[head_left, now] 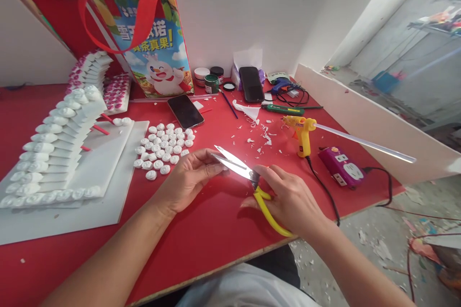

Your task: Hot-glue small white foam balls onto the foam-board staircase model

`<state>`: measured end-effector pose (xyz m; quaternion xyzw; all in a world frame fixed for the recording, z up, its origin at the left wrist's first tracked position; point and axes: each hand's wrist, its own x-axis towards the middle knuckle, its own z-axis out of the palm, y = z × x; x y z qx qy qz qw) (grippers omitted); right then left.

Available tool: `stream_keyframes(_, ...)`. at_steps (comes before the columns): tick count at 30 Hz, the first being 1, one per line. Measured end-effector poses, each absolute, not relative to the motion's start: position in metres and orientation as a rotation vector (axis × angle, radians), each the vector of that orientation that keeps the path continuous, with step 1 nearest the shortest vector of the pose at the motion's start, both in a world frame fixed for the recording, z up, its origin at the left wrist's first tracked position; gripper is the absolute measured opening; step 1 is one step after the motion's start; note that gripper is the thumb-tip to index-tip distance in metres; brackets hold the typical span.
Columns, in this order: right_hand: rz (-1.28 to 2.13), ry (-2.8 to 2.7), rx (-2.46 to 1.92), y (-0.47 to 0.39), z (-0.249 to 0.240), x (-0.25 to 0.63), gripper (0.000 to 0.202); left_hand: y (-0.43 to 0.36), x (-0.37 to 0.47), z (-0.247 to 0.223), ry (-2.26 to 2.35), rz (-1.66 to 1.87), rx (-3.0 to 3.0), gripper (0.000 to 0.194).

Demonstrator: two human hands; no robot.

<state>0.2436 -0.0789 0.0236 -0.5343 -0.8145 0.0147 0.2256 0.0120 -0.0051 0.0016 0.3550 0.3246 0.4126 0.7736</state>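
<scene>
"One red table (205, 220) fills most of our view. What do we see largest on it?"

"We have a printed shopping bag (162, 64) upright at the back. Nearer, on our left, a curved, fan-like white structure (74, 146) rests on a pale board (108, 213)."

"Next in size, our hands. Where are the scissors relative to the fingers?"

"We find the yellow-handled scissors (253, 176) between the two: handles in the right hand (290, 196), blades at the fingertips of the left hand (194, 172), all above the table."

"How are those fingers set?"

"Our right fingers curl around the handles, forefinger by the pivot, thumb stretched out below. Our left thumb and forefinger come close together beside the blades; we cannot tell whether they pinch anything."

"And which way do the scissors point?"

"Away from us and to our left. Their long axis slants from the handles, near right, to the tips, far left, with the blades slightly parted."

"Anything smaller?"

"We see a dark phone (185, 111) lying flat beyond the left hand, loose white rosettes (166, 157) clustered just beside that hand, and tiny white scraps (267, 140) scattered past the blades."
</scene>
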Motion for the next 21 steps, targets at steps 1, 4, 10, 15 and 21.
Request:
stream_keyframes(1,0.063,-2.233,-1.492,-0.08,0.023,0.244,0.064,-0.005,0.012,0.002,0.722,0.884,0.761,0.024)
stream_keyframes(4,0.207,-2.12,-1.597,-0.084,0.024,0.244,0.063,-0.005,0.011,0.003,0.751,0.847,0.716,0.031)
stream_keyframes(10,0.305,-2.107,-1.657,-0.084,0.039,0.249,0.079,-0.003,0.011,0.005,0.72,0.823,0.628,0.034)
stream_keyframes(15,0.123,-2.233,-1.597,-0.082,0.035,0.247,0.068,-0.001,0.011,0.003,0.687,0.85,0.606,0.035)
stream_keyframes(21,0.089,-2.248,-1.529,-0.08,0.03,0.243,0.073,-0.001,0.01,0.001,0.645,0.862,0.659,0.028)
